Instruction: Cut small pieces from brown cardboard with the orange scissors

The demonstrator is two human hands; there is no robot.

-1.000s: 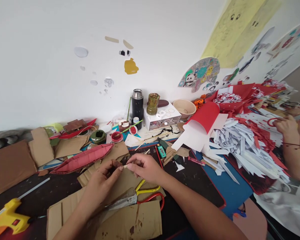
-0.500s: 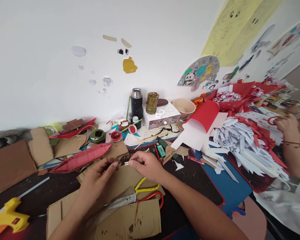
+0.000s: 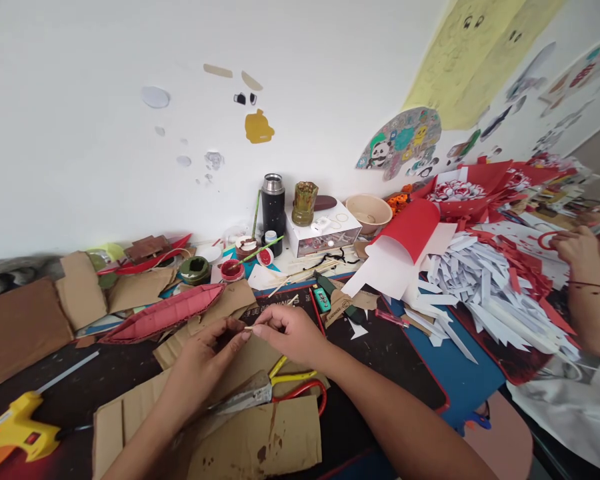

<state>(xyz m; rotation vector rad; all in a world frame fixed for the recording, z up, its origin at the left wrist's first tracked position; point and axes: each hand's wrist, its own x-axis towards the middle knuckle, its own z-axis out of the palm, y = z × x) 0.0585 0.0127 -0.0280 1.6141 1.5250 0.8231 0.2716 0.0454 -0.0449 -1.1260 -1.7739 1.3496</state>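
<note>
My right hand (image 3: 293, 330) pinches thin pale wooden sticks (image 3: 249, 328); another end pokes out above its knuckles. My left hand (image 3: 213, 353) has its thumb and fingers closed around the tips of the sticks, so the two hands almost meet. Whether anything else sits in the left fingers is hidden. Below the hands, scissors (image 3: 250, 393) with one yellow and one red handle lie on brown cardboard (image 3: 280, 433) with dark stains. A pink boat-shaped cardboard piece (image 3: 165, 315) rests beyond my left hand.
At the left edge lies a yellow glue gun (image 3: 23, 427). Paint pots (image 3: 195, 270), a black flask (image 3: 273, 207) and a white box (image 3: 325, 233) stand along the wall. Paper strips (image 3: 480, 287) are heaped at right, near another person's hand (image 3: 577, 250).
My hands have come together: the right hand moved slightly left, and the stick tips now reach the left fingers. The scissors and cardboard stay put.
</note>
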